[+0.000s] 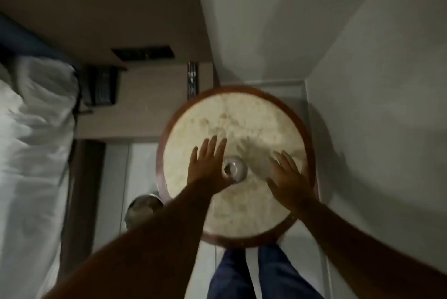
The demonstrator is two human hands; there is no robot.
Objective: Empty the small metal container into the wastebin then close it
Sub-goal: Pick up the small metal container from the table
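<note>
The small metal container [233,169] stands near the middle of a round table [242,240] with a pale stone top and a brown rim. My left hand [206,165] hovers flat just left of the container, fingers spread; its thumb side is right by the container, and contact is unclear. My right hand [289,177] is to the container's right and apart from it, fingers spread and motion-blurred. A shiny round metal wastebin [141,206] sits on the floor left of the table, partly hidden by my left forearm and the table's edge.
A bed with white sheets [31,141] fills the left side. A bedside unit with a dark telephone [101,88] stands behind it. White walls [362,81] meet in a corner right behind the table. My legs in blue trousers [246,274] stand at the table's near edge.
</note>
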